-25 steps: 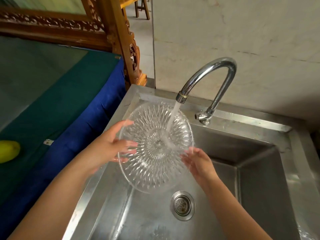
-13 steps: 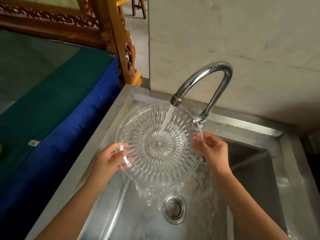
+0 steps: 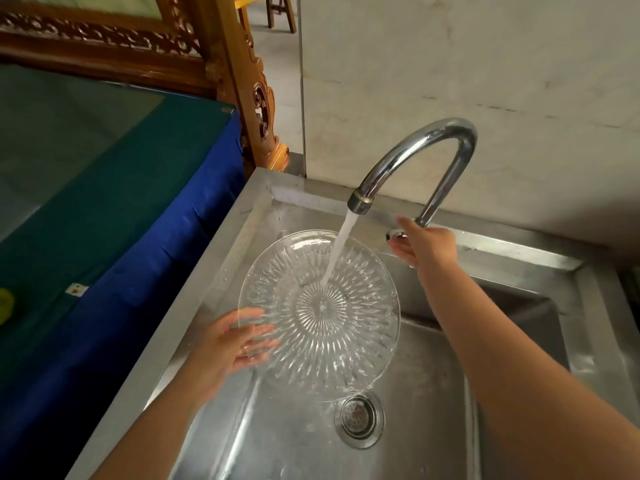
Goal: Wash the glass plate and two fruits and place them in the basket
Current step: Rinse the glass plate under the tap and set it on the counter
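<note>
A clear cut-glass plate (image 3: 329, 323) with a ribbed star pattern tilts over the steel sink (image 3: 433, 410), under running water from the chrome tap (image 3: 415, 154). My left hand (image 3: 232, 344) holds the plate by its left rim, fingers behind the glass. My right hand (image 3: 422, 245) is off the plate, up at the tap's handle (image 3: 394, 233), with its fingers around it. A sliver of yellow-green fruit (image 3: 5, 304) shows at the far left edge on the green cloth. No basket is in view.
The sink's drain strainer (image 3: 358, 417) lies below the plate. To the left a table with a green and blue cloth (image 3: 114, 209) meets the sink rim. A carved wooden frame (image 3: 242, 81) stands behind, and a pale wall backs the tap.
My right hand let go of the plate's right rim and rose to the tap handle. The plate, now held by my left hand alone, dropped lower in the sink.
</note>
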Demonstrator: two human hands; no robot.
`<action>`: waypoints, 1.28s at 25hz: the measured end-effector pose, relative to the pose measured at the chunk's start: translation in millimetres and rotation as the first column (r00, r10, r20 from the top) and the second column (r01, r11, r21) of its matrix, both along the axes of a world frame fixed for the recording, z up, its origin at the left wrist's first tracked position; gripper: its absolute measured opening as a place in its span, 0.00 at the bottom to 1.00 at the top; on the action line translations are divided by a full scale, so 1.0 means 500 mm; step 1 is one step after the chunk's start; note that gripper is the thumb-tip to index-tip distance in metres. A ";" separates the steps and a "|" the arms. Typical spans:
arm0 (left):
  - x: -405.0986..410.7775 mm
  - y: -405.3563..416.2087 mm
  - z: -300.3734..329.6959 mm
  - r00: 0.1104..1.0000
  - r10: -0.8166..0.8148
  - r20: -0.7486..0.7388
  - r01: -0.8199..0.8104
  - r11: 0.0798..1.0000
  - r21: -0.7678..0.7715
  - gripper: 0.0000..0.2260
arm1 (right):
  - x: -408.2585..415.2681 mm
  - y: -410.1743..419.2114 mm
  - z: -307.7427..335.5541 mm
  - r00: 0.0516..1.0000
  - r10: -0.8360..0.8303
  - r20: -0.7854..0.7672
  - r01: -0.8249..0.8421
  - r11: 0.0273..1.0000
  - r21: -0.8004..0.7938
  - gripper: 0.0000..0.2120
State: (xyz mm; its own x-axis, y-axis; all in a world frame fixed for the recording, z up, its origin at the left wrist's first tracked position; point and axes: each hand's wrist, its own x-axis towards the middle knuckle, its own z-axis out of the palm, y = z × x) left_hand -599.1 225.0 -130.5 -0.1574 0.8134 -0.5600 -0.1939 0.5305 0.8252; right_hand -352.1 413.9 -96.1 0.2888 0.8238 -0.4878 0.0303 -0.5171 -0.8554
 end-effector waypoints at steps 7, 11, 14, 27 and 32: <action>0.022 0.003 -0.018 0.999 -0.030 0.036 0.031 0.999 -0.030 0.13 | -0.010 0.009 0.001 0.997 -0.040 0.067 0.042 0.999 -0.034 0.10; 0.044 0.008 -0.027 0.996 -0.032 0.086 0.036 0.998 -0.046 0.12 | -0.005 -0.004 -0.003 0.998 -0.016 0.059 0.016 1.000 -0.003 0.09; 0.051 0.016 -0.028 0.994 -0.030 0.103 0.035 0.998 -0.049 0.11 | 0.010 -0.028 -0.021 0.999 0.007 0.041 -0.008 1.000 0.022 0.06; 0.032 0.004 0.007 0.999 -0.051 -0.002 0.051 0.998 0.038 0.10 | 0.100 -0.151 -0.113 0.886 0.424 0.188 -0.413 0.906 -0.094 0.13; 0.024 0.004 0.038 0.974 -0.075 -0.214 0.130 0.958 0.257 0.13 | 0.119 -0.209 -0.120 0.960 0.279 -0.028 -0.275 0.956 0.099 0.04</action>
State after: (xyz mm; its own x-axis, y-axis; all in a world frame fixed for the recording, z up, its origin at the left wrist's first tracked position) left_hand -587.1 227.0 -111.7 -0.1516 0.9466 -0.2847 0.0335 0.2928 0.9556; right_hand -292.5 309.6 -156.0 0.0238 0.9110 -0.4117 0.1246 -0.4114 -0.9029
